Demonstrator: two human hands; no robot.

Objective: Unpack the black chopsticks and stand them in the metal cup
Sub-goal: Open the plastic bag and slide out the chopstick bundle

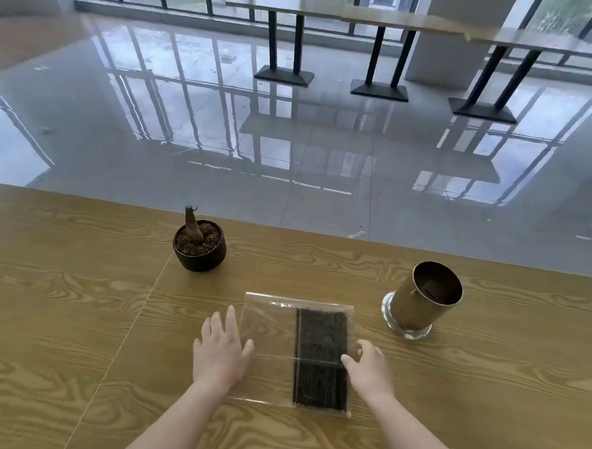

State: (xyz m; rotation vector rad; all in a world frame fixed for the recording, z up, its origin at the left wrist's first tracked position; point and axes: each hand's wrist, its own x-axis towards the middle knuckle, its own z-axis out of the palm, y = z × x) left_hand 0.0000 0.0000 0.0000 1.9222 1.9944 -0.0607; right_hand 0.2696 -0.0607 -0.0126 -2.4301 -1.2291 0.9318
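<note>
Left hand (220,350) and right hand (369,367), both spread, grasping nothing, flank clear bag (268,339) of black chopsticks (320,359) on wooden table (77,316); metal cup (421,299) upright nearby.

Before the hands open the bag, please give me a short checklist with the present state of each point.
1. Chopsticks inside clear bag, lying flat on table: ok.
2. Metal cup upright, mouth open, right of bag: ok.
3. Cup empty inside: cannot tell, something dark shows at the bottom.
4. Left hand at bag's left edge, open: ok.
5. Right hand at bag's right edge, open: ok.
6. Which end of the bag opens: cannot tell.
</note>
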